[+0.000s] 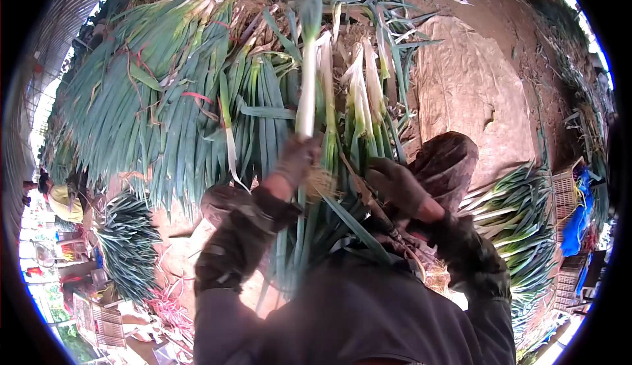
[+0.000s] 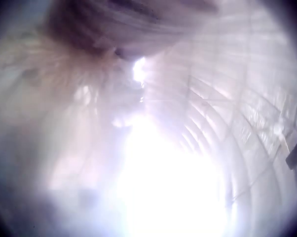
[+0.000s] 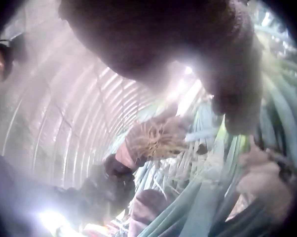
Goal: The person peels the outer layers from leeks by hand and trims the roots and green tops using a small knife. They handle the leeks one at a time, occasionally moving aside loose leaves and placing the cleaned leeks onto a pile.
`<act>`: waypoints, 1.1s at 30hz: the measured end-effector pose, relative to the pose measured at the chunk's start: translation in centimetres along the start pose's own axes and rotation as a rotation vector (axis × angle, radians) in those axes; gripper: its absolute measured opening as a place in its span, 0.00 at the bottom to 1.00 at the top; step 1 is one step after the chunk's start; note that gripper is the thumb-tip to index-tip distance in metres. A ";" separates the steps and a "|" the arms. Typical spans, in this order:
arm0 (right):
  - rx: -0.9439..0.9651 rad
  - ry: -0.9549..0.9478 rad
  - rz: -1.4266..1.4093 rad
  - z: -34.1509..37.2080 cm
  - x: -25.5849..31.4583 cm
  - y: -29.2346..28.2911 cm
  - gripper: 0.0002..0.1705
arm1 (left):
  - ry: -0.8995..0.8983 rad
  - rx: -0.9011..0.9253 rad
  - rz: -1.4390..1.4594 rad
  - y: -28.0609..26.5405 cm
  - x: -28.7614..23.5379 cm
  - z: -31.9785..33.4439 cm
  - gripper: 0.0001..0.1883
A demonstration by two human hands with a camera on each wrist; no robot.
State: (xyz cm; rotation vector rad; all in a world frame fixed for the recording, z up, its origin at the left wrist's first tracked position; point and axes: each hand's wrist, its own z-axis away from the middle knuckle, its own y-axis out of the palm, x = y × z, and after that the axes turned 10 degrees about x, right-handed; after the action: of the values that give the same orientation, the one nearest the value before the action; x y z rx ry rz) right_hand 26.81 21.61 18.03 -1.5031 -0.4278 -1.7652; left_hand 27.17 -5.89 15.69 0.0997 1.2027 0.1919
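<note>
While the left hand (image 1: 294,162) grips a leek (image 1: 307,95), the right hand (image 1: 397,186) angles inward, loose

Gloves (image 1: 398,184) looked matt cloth from where I stood; leek stem (image 1: 307,95) smooth, roots (image 1: 321,184) rough, wiry. Sleeves (image 1: 232,250) were matt cloth. Ground sheet (image 1: 471,95) was dull, creased, cloth-like. Blue sheeting (image 1: 578,213) looked like plastic.
</note>
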 end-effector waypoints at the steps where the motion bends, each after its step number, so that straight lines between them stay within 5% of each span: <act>1: -0.010 -0.009 0.036 -1.7 -1.1 1.1 0.25 | -0.144 0.031 0.106 2.7 0.6 0.7 0.13; 6: 0.161 0.205 -0.564 -5.4 -2.1 2.4 0.25 | -0.195 0.018 0.141 7.5 5.2 2.8 0.15; 9: 0.162 0.232 -0.495 -5.5 -2.1 2.9 0.22 | -0.161 0.213 -0.111 7.6 6.1 4.0 0.17; 11: 0.120 0.128 -0.400 -5.6 -3.8 3.3 0.18 | -0.312 0.486 -0.263 6.5 2.6 4.8 0.17; 13: 0.043 0.258 -0.536 -4.1 -1.5 2.9 0.16 | -0.401 0.732 -0.404 3.7 1.1 3.2 0.18; 15: -0.004 0.324 -0.604 -3.2 -1.6 2.3 0.15 | -0.354 0.580 -0.434 2.2 -1.4 0.7 0.19; 17: -0.020 0.284 -0.419 -1.8 -0.7 1.9 0.14 | -0.198 0.375 -0.159 1.8 -2.1 -1.9 0.21; 21: -0.041 0.123 0.104 2.5 -0.2 1.2 0.13 | -0.112 0.334 0.349 4.5 -0.2 -9.7 0.19; 23: -0.047 0.191 0.125 5.3 1.2 0.0 0.18 | -0.039 0.225 0.257 6.5 -2.1 -12.7 0.20; 25: -0.196 -0.037 0.371 8.2 -2.3 -3.5 0.23 | 0.128 0.226 0.289 10.3 -6.0 -12.7 0.18; 26: -0.298 -0.078 0.464 9.8 -4.2 -5.6 0.25 | 0.230 0.431 0.158 11.7 -7.7 -12.9 0.18; 28: -0.700 0.121 0.458 12.9 -4.7 -8.2 0.26 | 0.570 0.631 -0.214 14.9 -11.4 -10.3 0.19; 30: -0.944 0.276 0.641 19.7 -9.9 -11.7 0.27 | 0.598 0.560 -0.401 15.4 -11.4 -9.1 0.19; 32: -1.195 0.219 0.594 25.8 -13.4 -11.8 0.27 | 0.578 0.437 -0.880 12.1 -9.1 -10.3 0.18; 33: -1.274 0.239 0.648 29.7 -16.9 -11.9 0.27 | 0.524 0.215 -1.075 9.3 -5.9 -11.4 0.17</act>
State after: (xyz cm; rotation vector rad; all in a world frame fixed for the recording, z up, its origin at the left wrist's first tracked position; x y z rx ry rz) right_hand 38.81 55.26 12.10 -1.8168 1.4064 -1.6147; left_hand 13.64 1.74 18.72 -0.4362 1.6355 -0.9030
